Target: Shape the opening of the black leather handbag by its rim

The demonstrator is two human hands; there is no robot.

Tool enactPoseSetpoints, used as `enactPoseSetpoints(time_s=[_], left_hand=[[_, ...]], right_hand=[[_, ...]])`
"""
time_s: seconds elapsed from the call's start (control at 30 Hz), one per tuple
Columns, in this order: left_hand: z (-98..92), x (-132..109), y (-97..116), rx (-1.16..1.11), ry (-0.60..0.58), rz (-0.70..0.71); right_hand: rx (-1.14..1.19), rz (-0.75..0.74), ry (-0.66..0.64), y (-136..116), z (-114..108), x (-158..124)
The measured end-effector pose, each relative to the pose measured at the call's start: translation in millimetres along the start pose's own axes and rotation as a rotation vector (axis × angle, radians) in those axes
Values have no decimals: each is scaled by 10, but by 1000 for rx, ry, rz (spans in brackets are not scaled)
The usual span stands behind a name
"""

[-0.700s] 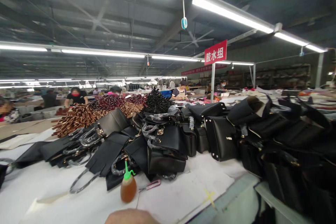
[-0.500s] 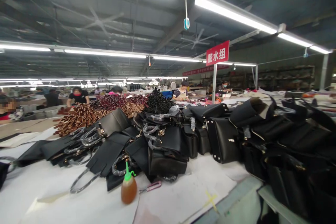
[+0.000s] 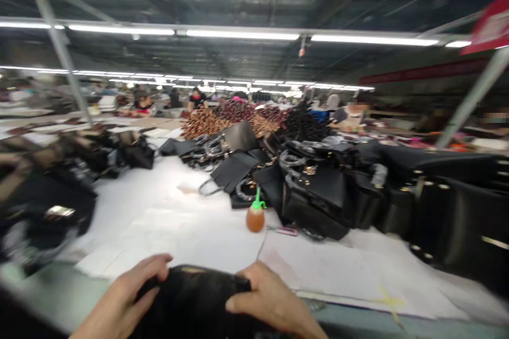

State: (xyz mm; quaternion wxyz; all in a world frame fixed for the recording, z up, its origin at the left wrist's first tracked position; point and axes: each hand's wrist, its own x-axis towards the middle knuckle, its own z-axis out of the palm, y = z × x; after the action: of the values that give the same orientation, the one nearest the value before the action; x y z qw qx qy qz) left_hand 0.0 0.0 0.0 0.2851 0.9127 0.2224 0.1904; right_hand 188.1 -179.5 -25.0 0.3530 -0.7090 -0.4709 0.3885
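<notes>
At the bottom of the view, a black handbag (image 3: 194, 296) is held upright at the table's near edge; its lower part runs out of the picture. My right hand (image 3: 270, 296) grips its right side, thumb on the near face and fingers behind. My left hand (image 3: 131, 294) is curled round the left upper edge, thumb towards me. Beyond the bag, on white paper, stand a bottle of amber liquid (image 3: 255, 219) with a green nozzle and, beside it, a small pink-handled tool (image 3: 285, 230), perhaps thread snips.
Piled black bags (image 3: 318, 196) cover the table's middle and right. More bags (image 3: 47, 196) lie at the left. White paper sheets (image 3: 159, 222) cover the tabletop. Bundled brown strips (image 3: 204, 123) are heaped farther back. Several people work in the background.
My view has swung left and down. Both my hands and the black handbag they hold have come into the picture. The bottle and pink-handled tool stay in place on the table.
</notes>
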Motion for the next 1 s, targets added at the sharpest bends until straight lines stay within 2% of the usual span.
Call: enactPoseSetpoints(time_s=[0.07,0.17,0.43,0.53,0.7,1.0], left_hand=[[-40,-199,-109,9,8,-102],[-82,-273,-131,29,-74,-66],[-71,-108,38,67,-181,24],[-26,-32,20,25,-199,30],[64,44,-49,-61,-159,30],[86,4,-56,7,-205,33]], right_hand=[[-35,-25,-44,-83,-8,53],[-85,-24,-110,-164,-32,132],[-128,23,-158,-153,5,152],[-131,26,-174,-154,0,169],[-141,25,-178,-133,-6,184],[-150,37,-172,-97,-15,190]])
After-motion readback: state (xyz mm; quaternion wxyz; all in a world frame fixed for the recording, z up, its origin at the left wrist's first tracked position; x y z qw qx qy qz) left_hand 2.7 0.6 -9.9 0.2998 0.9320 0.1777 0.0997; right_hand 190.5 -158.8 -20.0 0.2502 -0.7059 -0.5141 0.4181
